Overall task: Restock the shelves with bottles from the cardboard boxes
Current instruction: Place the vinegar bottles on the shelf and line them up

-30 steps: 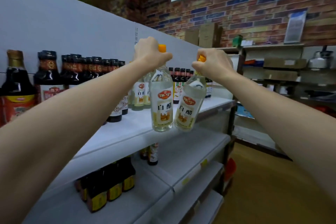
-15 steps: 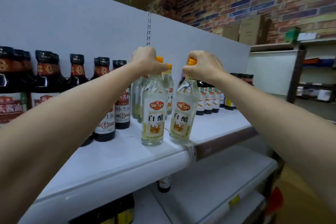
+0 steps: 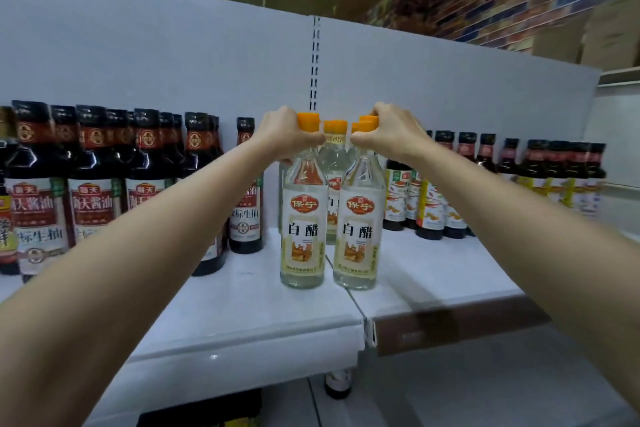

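Two clear vinegar bottles stand upright on the white shelf (image 3: 242,308), side by side and nearly touching; the left hand (image 3: 287,137) curls round the neck of the left bottle (image 3: 303,229), the right hand (image 3: 391,135) round the neck of the right bottle (image 3: 360,232) — fingers clamped just under the orange caps. Right behind them stand more of the same vinegar bottles (image 3: 334,163), close against the pair; a row of dark soy sauce bottles (image 3: 93,184) crowds the left side, one just beside the left bottle; smaller dark bottles (image 3: 429,204) line the right — near, not touching. The grey back panel (image 3: 173,62) rises behind all.
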### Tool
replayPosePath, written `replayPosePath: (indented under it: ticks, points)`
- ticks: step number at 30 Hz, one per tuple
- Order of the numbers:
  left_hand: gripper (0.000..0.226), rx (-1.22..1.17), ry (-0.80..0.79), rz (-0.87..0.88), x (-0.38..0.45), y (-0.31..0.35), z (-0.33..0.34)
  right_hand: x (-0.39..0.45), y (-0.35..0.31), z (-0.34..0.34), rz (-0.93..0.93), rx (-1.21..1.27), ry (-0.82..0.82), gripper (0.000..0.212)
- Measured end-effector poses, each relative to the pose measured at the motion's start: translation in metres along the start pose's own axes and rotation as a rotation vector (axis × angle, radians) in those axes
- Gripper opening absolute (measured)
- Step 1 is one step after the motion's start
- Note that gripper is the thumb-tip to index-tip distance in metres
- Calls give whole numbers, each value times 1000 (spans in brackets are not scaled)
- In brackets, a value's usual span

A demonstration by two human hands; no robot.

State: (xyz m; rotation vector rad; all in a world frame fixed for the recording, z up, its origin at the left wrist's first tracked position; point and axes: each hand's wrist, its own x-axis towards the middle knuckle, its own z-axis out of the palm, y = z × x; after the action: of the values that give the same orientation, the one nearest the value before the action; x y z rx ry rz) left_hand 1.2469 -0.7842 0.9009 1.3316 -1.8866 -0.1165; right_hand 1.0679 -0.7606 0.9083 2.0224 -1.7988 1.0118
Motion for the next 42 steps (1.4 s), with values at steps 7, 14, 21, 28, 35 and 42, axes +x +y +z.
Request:
replayPosePath:
  ticks: [7,14,21,28,35,42]
  points:
    - [73,226,80,-66,-35,-17,40,-18,17,20,-100,16,-40,65]
    - [69,-111,-150,-224,-95,-31,54,-67,38,54,-144,91,-205,98]
    - [67,-279,-279,-374,-113,-50,77,-95,61,74,-65,260,-386,120]
    - [67,-299,-252,-349,-97,-43,94,-84,77,82,41,366,-411,92]
    - [68,-253,-268,-293,-79,-30,119,-70,110,86,138,433,-394,85]
    - [65,-124,-259,-240,-59,-16,154,-67,132,94,182,438,-329,81]
